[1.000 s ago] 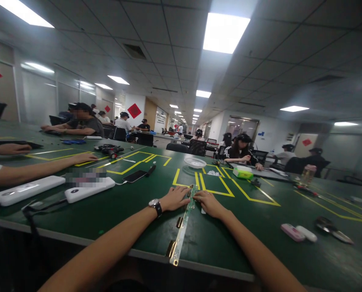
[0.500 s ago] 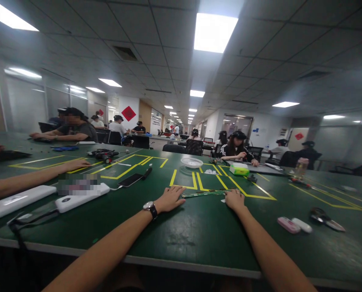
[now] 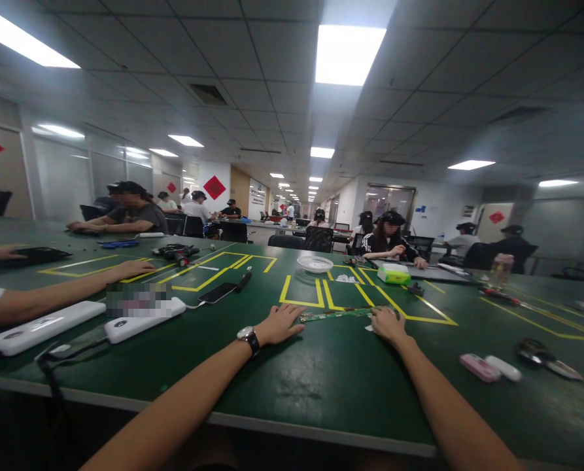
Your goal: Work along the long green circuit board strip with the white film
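A long, narrow green circuit board (image 3: 338, 314) lies on the green table (image 3: 296, 392) between my two hands. My left hand (image 3: 278, 325), with a watch (image 3: 247, 337) at the wrist, rests palm down at the board's left end, fingers stretched out. At the opposite end, my right hand (image 3: 388, 325) has its fingers bent over the board, hiding that tip. A small white scrap (image 3: 369, 328) shows just beside the right hand. Beyond the board sits a white round basket (image 3: 314, 264), inside the area marked with yellow tape.
On the left are white power strips (image 3: 147, 320), a phone (image 3: 218, 292) and a co-worker's arm (image 3: 76, 288). A green tissue pack (image 3: 394, 273) stands beyond my right hand. At right lie a pink case (image 3: 479, 367), scissors (image 3: 549, 358) and a bottle (image 3: 501, 269).
The whole view has shifted slightly, so things appear a little farther right. Both hands keep their places at the ends of the circuit board.
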{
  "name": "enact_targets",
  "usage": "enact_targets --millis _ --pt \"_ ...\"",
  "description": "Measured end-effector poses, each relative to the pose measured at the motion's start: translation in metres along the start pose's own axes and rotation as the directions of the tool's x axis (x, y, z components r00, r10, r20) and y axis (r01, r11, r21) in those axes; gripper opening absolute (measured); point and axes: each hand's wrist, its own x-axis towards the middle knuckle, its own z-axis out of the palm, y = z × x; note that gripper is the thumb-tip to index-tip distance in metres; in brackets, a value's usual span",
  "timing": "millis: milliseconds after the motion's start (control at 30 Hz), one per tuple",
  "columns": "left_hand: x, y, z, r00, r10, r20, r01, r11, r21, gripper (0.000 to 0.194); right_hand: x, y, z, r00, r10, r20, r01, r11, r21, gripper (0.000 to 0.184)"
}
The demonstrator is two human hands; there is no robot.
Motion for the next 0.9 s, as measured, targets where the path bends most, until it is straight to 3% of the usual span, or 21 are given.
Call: enact_targets --millis 100,200,333,433,533,600,667,733,800,900 --pt "-0.001 0.001 -0.003 1.000 0.004 -0.027 -0.004 1.000 0.008 0.048 -0.002 -0.009 -0.011 0.998 -0.031 -0.048 0.034 0.998 0.055 0.042" --pt "-0.002 0.002 -0.004 0.999 0.007 -0.043 -0.007 1.000 0.013 0.047 -0.005 -0.019 -0.018 0.996 -0.084 0.005 0.084 0.994 0.074 0.044" --pt "-0.001 0.002 -0.004 0.998 0.020 -0.058 -0.019 1.000 0.012 0.045 -0.008 -0.031 -0.020 0.960 -0.278 0.039 0.270 0.952 0.142 0.040" --pt "0.001 0.001 -0.002 0.998 0.024 -0.056 -0.023 1.000 0.011 0.046 -0.013 -0.050 -0.020 0.867 -0.499 -0.006 0.483 0.836 0.259 0.036" --pt "0.002 0.000 0.000 0.997 0.062 -0.040 -0.062 0.998 -0.001 0.046 -0.025 -0.079 -0.024 0.721 -0.687 -0.088 0.663 0.648 0.376 0.034" --pt "0.002 0.001 0.001 0.995 0.098 -0.012 -0.098 0.995 -0.014 0.048 -0.034 -0.100 -0.029 0.629 -0.765 -0.143 0.740 0.531 0.412 0.034" --pt "0.001 0.002 0.002 0.992 0.120 0.028 -0.120 0.992 -0.026 0.049 -0.040 -0.113 -0.035 0.573 -0.801 -0.177 0.780 0.466 0.417 0.034" --pt "0.000 0.003 0.002 0.989 0.131 0.067 -0.129 0.991 -0.038 0.048 -0.039 -0.114 -0.040 0.605 -0.773 -0.191 0.771 0.508 0.385 0.034" --pt "-0.001 0.003 0.001 0.986 0.140 0.087 -0.136 0.989 -0.050 0.046 -0.033 -0.100 -0.043 0.730 -0.655 -0.192 0.679 0.667 0.308 0.031" --pt "-0.001 0.003 0.000 0.984 0.147 0.096 -0.142 0.988 -0.056 0.046 -0.020 -0.063 -0.042 0.926 -0.354 -0.134 0.374 0.910 0.179 0.027"
